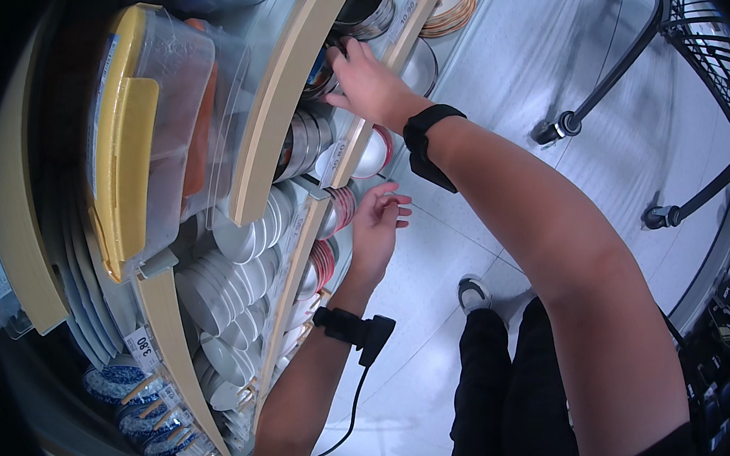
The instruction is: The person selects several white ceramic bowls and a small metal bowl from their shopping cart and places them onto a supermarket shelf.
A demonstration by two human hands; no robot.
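My right hand [365,81], with a black strap at its wrist, reaches over the shelf edge. Its fingers and thumb span a round metal container [320,86], partly hidden by the hand and the shelf above. Dark-lined metal containers [364,10] stand beyond it, and a stack of metal ones [307,145] stands on the nearer side. My left hand [381,213] hangs palm up with curled, parted fingers and holds nothing. It is beside red-rimmed stacked bowls [339,210] on a lower shelf. A black device with a cable is strapped to the left wrist.
A yellow-lidded clear plastic box [133,145] juts out at the left. White bowls [225,288], plates [86,296] and blue-patterned dishes [118,382] fill shelves with wooden edges [285,93]. A wheeled wire cart [706,55] stands on the tile floor [427,258] at the upper right.
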